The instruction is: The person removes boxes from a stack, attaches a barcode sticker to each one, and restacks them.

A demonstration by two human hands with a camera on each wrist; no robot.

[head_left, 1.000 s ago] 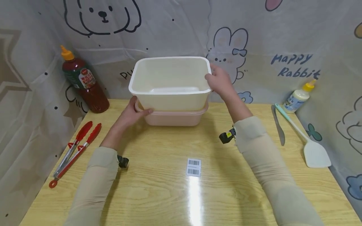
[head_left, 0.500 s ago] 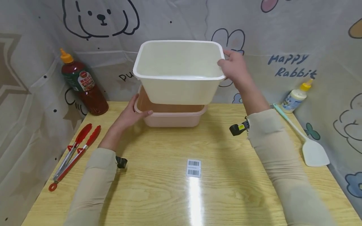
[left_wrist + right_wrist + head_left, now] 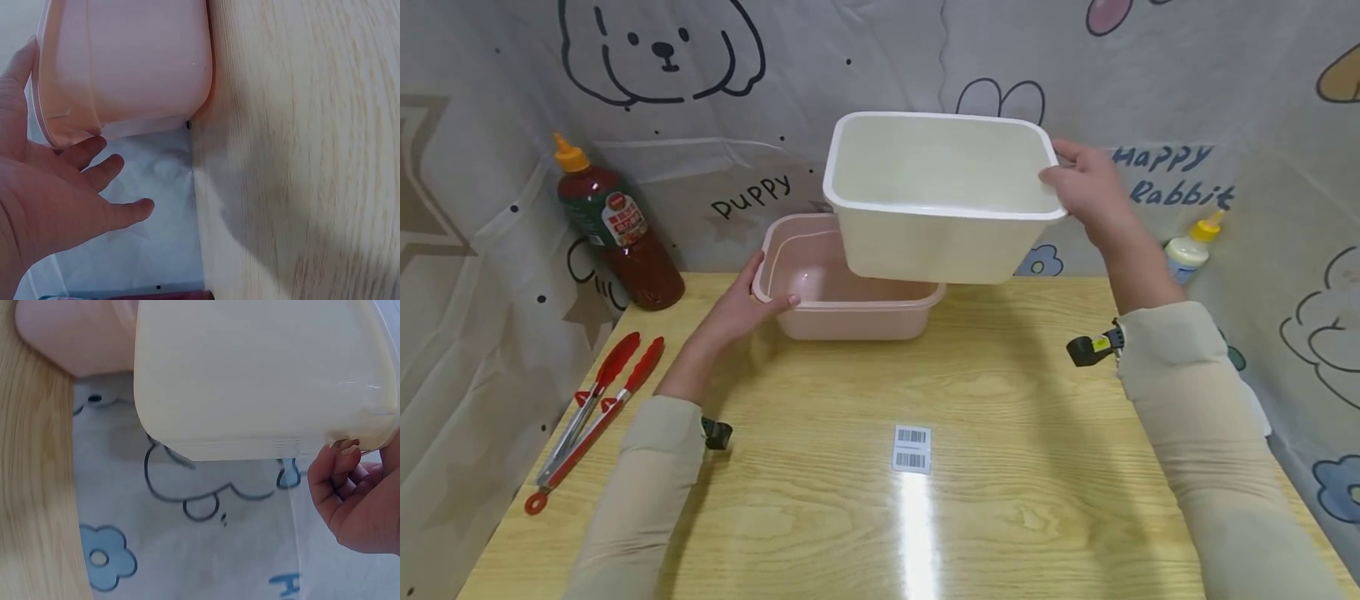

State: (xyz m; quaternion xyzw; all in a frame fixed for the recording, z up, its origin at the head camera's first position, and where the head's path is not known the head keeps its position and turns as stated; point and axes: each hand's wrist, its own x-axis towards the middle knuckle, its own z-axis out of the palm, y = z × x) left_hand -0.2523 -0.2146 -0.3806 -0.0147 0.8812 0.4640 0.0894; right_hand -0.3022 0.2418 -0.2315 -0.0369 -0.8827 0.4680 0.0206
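My right hand (image 3: 1078, 187) grips the right rim of a cream plastic tub (image 3: 940, 200) and holds it in the air, above and to the right of a pink tub (image 3: 842, 292). The pink tub stands on the wooden table (image 3: 1000, 500) by the back wall. My left hand (image 3: 748, 300) rests against its left end, thumb by the rim and fingers straight on the wall. The left wrist view shows the left hand (image 3: 56, 200) beside the pink tub (image 3: 125, 62). In the right wrist view, right hand (image 3: 356, 494) fingers curl under the cream tub (image 3: 250, 375) rim.
A dark red sauce bottle (image 3: 613, 229) stands at the back left, with red tongs (image 3: 591, 412) lying in front of it. A white squeeze bottle (image 3: 1187, 250) stands at the back right. A barcode label (image 3: 912, 448) lies mid-table. Cartoon-printed curtains wall in three sides.
The cream tub has come up out of the pink tub and moved right in my right hand. My left hand has stayed on the pink tub.
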